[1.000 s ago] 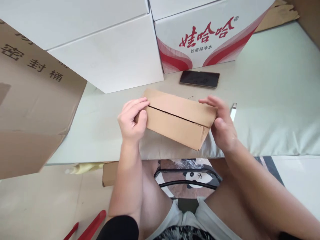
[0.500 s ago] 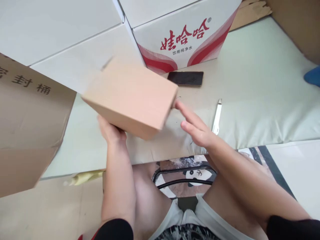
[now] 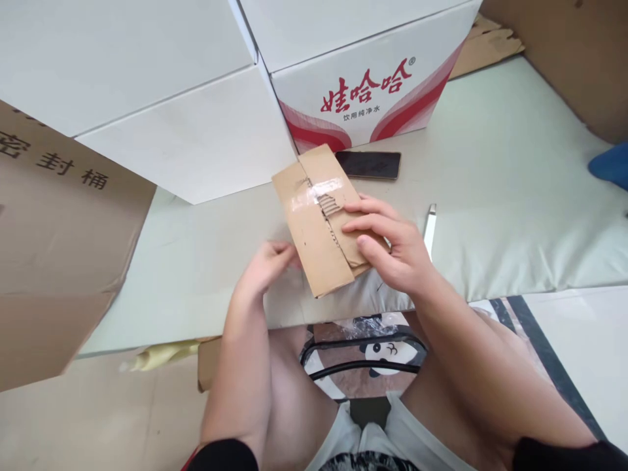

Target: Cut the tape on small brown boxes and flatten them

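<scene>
A small brown cardboard box [image 3: 314, 235] is in front of me on the pale padded surface, its end with the two flaps facing up. Clear tape crosses the seam between the flaps, and a torn patch there bares the corrugation. My right hand [image 3: 387, 242] grips the box at its right side, with the fingers spread over the flap. At the lower left edge of the box, my left hand [image 3: 267, 265] is closed, its fingertips partly hidden. Something pinkish and blurred shows by them. Right of my right hand lies a white utility knife [image 3: 430, 229], partly covered by the hand.
A black phone [image 3: 370, 165] lies behind the box, against a white carton with red lettering [image 3: 367, 98]. More white cartons [image 3: 196, 137] are stacked at the back left. A large brown carton [image 3: 63, 229] stands at the left. Something blue [image 3: 611, 167] sits at the right edge.
The box has come down and turned, so its taped flap end now faces up instead of a plain side. My left hand has left its underside; my right fingers have moved onto the flap.
</scene>
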The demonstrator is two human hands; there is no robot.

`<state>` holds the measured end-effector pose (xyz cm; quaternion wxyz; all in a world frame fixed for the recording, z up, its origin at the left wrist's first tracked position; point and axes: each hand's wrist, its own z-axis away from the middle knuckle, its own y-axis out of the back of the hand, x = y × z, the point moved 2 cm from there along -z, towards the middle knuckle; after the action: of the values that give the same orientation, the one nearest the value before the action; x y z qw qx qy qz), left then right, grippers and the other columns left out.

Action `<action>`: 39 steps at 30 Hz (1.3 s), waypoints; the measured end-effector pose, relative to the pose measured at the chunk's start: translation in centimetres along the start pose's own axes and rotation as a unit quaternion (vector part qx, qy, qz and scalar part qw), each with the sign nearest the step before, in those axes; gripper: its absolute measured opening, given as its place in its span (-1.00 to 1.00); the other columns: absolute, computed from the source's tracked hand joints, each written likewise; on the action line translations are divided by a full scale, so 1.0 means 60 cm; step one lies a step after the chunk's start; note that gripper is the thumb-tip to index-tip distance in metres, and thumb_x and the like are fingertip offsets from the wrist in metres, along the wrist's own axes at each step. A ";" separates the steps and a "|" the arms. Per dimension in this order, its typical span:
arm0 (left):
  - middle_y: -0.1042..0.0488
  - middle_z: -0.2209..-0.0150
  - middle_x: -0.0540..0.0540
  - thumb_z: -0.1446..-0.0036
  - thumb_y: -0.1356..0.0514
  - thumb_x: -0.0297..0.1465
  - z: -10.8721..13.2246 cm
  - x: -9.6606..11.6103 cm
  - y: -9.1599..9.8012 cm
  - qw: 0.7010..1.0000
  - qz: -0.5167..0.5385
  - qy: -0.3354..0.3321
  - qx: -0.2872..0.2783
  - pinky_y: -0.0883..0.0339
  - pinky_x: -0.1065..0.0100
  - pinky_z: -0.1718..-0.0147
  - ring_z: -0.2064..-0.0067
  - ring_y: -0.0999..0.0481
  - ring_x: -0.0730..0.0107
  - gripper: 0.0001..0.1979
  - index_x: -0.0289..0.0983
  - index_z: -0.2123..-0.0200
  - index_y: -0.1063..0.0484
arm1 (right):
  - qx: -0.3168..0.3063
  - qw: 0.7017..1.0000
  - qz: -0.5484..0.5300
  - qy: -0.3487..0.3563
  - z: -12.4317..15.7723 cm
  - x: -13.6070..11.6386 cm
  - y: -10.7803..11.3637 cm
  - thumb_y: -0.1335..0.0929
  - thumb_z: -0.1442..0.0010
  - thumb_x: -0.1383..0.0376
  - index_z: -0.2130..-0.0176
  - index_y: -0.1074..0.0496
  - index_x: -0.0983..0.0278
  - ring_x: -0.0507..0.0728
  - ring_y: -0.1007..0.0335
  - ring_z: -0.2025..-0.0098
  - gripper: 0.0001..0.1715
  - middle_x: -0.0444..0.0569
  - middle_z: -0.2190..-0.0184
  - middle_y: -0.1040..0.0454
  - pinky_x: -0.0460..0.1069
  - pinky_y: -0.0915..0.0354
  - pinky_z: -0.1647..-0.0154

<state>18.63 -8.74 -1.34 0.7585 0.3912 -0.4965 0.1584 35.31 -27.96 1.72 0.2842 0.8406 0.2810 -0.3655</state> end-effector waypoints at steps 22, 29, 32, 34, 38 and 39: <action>-0.40 -0.23 -0.17 -0.42 0.02 -0.17 0.025 0.070 -0.052 0.879 -0.154 -0.450 0.028 0.13 -0.18 -0.48 -0.36 -0.30 0.07 -0.58 -0.10 -0.17 -0.49 | -0.215 0.738 0.445 -0.459 0.044 0.065 0.104 -0.28 -0.19 0.14 -0.36 -0.20 0.21 0.39 -0.51 0.17 -0.22 0.14 0.23 -0.60 0.17 -0.31 0.20; -0.34 -0.28 -0.19 -0.32 -0.11 -0.24 0.067 0.095 -0.062 0.879 -0.198 -0.433 -0.020 0.02 -0.26 -0.42 -0.41 -0.13 -0.09 -0.58 -0.11 -0.18 -0.52 | 0.155 0.934 -0.052 -0.317 0.001 0.025 0.112 -0.23 0.00 0.17 0.11 -0.37 0.12 0.24 -0.50 0.36 -0.58 -0.02 0.41 -0.53 0.14 -0.38 0.28; -0.35 -0.25 -0.21 -0.26 -0.17 -0.27 0.100 0.115 -0.081 0.881 -0.185 -0.432 -0.053 -0.10 -0.23 -0.37 -0.35 -0.18 -0.10 -0.58 -0.13 -0.15 -0.55 | 0.264 0.939 -0.083 -0.205 -0.011 -0.008 0.119 -0.35 0.08 0.24 0.24 -0.35 0.07 0.17 -0.43 0.48 -0.69 -0.16 0.52 -0.47 0.07 -0.31 0.44; -0.36 -0.22 -0.22 -0.25 -0.19 -0.26 0.117 0.126 -0.093 0.884 -0.178 -0.427 -0.069 -0.16 -0.21 -0.34 -0.30 -0.21 -0.09 -0.60 -0.14 -0.12 -0.57 | 0.273 0.944 -0.068 -0.172 -0.011 -0.034 0.119 -0.40 -0.01 0.26 0.36 -0.35 0.09 0.10 -0.25 0.63 -0.86 -0.23 0.66 -0.34 0.02 -0.15 0.58; -0.33 -0.19 -0.22 -0.26 -0.22 -0.22 0.131 0.134 -0.107 0.885 -0.182 -0.420 -0.085 -0.19 -0.20 -0.31 -0.27 -0.23 -0.07 -0.63 -0.08 -0.10 -0.59 | 0.170 0.967 -0.072 -0.176 0.000 -0.084 0.110 -0.36 -0.28 0.07 0.39 -0.45 0.13 0.05 -0.13 0.72 -0.74 -0.21 0.71 -0.30 0.00 -0.03 0.68; -0.29 -0.21 -0.22 -0.26 -0.22 -0.21 0.131 0.135 -0.109 0.885 -0.183 -0.420 -0.085 -0.18 -0.21 -0.32 -0.29 -0.22 -0.08 -0.63 -0.07 -0.11 -0.58 | 0.137 0.968 -0.078 -0.193 0.003 -0.090 0.105 -0.34 -0.30 0.03 0.29 -0.48 0.13 0.07 -0.25 0.67 -0.73 -0.17 0.64 -0.41 0.00 -0.10 0.67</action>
<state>21.48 -20.05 4.47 0.5249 0.4389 -0.7000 -0.2048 36.39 -33.84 7.52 0.1859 0.7607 0.2325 -0.5769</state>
